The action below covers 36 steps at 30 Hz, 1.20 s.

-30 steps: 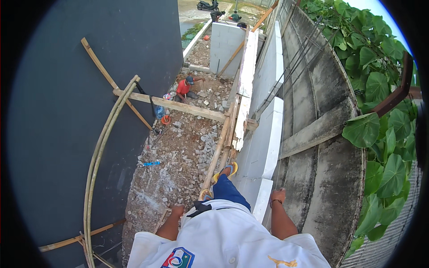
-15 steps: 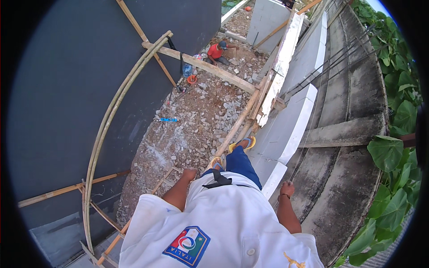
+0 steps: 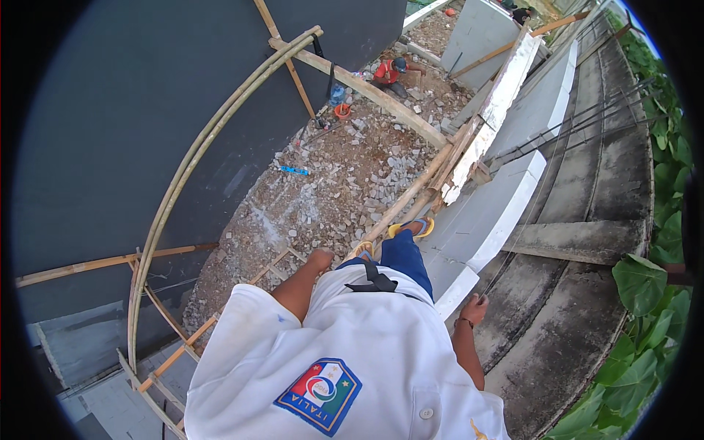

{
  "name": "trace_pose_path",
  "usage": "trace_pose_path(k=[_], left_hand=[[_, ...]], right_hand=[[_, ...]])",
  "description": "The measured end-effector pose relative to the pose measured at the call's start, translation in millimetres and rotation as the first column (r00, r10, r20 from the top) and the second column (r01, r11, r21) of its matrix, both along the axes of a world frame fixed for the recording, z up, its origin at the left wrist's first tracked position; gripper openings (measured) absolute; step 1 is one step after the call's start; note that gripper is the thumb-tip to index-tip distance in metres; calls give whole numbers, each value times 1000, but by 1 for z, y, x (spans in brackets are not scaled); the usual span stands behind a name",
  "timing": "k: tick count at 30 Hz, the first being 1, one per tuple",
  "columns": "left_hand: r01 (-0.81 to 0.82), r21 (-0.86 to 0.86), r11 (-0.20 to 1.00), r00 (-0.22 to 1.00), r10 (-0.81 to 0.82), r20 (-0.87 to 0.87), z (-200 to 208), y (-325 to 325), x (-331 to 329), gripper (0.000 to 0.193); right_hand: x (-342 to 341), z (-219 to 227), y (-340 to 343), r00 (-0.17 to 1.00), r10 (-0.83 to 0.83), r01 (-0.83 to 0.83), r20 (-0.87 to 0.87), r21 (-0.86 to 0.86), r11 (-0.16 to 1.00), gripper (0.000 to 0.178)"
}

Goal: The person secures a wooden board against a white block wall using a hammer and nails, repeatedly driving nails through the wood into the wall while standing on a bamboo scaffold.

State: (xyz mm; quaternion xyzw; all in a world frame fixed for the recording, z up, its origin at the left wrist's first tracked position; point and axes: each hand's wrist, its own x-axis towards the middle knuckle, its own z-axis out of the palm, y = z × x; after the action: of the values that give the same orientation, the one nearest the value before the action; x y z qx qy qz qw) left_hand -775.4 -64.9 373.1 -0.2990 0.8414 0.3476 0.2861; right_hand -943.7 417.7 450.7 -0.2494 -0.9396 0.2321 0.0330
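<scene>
My right hand (image 3: 474,310) is beside the end of a white block wall (image 3: 506,213), above the weathered grey concrete surface. Its fingers are pinched at a thin string (image 3: 513,238) that runs along the wall. Closed in a loose fist, my left hand (image 3: 320,259) hangs beside my waist above a wooden ladder-like frame (image 3: 279,264), with nothing visible in it. My sandalled feet (image 3: 412,228) rest on wooden poles (image 3: 396,209) along the wall, high above the ground.
Rubble ground (image 3: 330,191) lies well below, with a blue strip (image 3: 294,170) and an orange bucket (image 3: 342,111). A person in red (image 3: 389,72) crouches there. A timber beam (image 3: 367,92) spans to the dark wall (image 3: 110,132). Steel rods (image 3: 579,121) jut over the concrete; leaves border it.
My view has swung, so the far wall, beam and crouching person appear farther right and slightly lower. Both hands keep nearly the same pose, the right still by the wall's end.
</scene>
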Motion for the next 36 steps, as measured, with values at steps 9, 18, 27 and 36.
trace_pose_path(k=[9,18,27,36], left_hand=[[-279,0,960,956,277,100,17,15,3,47],[-235,-66,970,918,243,312,-52,24,82,53],[-552,-57,832,798,547,251,11,34,59,56],[-550,33,834,815,528,238,-28,24,52,57]], right_hand=[[-2,11,-8,997,62,-50,-37,254,966,66],[-31,38,-16,947,50,-76,318,69,995,66],[-41,28,-1,945,76,-116,318,107,987,72],[-40,21,0,958,111,-143,263,104,984,72]])
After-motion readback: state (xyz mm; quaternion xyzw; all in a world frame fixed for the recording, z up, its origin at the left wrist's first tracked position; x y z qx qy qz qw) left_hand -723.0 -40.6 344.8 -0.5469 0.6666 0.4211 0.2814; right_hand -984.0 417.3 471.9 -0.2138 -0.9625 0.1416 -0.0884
